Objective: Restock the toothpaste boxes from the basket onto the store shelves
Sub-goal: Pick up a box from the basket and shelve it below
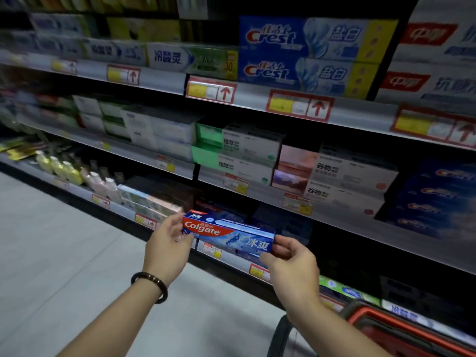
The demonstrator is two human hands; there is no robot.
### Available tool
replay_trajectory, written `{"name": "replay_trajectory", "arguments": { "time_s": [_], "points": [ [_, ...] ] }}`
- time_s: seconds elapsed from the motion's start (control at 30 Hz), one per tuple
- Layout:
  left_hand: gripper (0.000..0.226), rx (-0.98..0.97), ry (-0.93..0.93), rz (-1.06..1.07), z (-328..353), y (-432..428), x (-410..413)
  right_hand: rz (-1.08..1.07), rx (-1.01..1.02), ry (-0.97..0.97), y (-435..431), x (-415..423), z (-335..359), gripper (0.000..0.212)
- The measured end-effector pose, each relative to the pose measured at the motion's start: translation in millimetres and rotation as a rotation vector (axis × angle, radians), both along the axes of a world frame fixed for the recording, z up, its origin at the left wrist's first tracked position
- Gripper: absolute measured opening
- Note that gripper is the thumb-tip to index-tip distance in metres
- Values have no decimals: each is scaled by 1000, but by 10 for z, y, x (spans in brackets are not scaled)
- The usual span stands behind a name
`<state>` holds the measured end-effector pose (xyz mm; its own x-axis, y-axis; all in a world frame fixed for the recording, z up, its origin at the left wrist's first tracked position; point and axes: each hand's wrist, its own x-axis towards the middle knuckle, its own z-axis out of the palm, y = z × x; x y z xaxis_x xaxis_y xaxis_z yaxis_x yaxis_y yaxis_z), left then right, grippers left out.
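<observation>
A blue and red Colgate toothpaste box (228, 233) is held level in front of the lower shelf (231, 256). My left hand (167, 249) grips its left end, a dark bead bracelet on that wrist. My right hand (292, 266) pinches its right end between thumb and fingers. The red basket (401, 328) sits at the bottom right, partly cut off by the frame edge; its contents are hidden. Dark toothpaste boxes (221, 207) lie on the shelf just behind the held box.
Shelves full of toothpaste boxes rise ahead: blue Crest boxes (304, 52) on top, white and green boxes (239, 148) in the middle. Small bottles (74, 173) stand on the low shelf at left. Grey floor (64, 253) spreads to the left.
</observation>
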<state>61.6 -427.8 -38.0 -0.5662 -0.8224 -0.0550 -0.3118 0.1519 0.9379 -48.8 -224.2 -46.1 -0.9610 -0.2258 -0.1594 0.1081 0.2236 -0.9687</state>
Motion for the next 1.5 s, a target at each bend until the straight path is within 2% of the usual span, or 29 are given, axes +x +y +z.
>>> {"name": "replay_trajectory", "arguments": {
  "time_s": [0.2, 0.57, 0.77, 1.13, 1.27, 1.5],
  "points": [
    [49, 50, -5, 33, -380, -174, -227, 16, 39, -88, -263, -143, -319, 39],
    [40, 23, -16, 128, -940, -532, -671, 121, 97, -159, -558, -493, -722, 31],
    [44, -17, -22, 145, -1220, -746, -886, 110, 82, -184, -752, -629, -867, 32],
    [65, 83, -36, 153, -1604, -931, -1184, 82, 76, -230, -1054, -765, -1144, 43],
    [76, 135, -17, 128, -1540, -865, -1208, 85, 62, -232, -1069, -811, -1162, 33],
    [67, 241, 98, 153, -1596, -545, -1229, 97, 73, -218, -1094, -833, -1111, 18]
  ]
}}
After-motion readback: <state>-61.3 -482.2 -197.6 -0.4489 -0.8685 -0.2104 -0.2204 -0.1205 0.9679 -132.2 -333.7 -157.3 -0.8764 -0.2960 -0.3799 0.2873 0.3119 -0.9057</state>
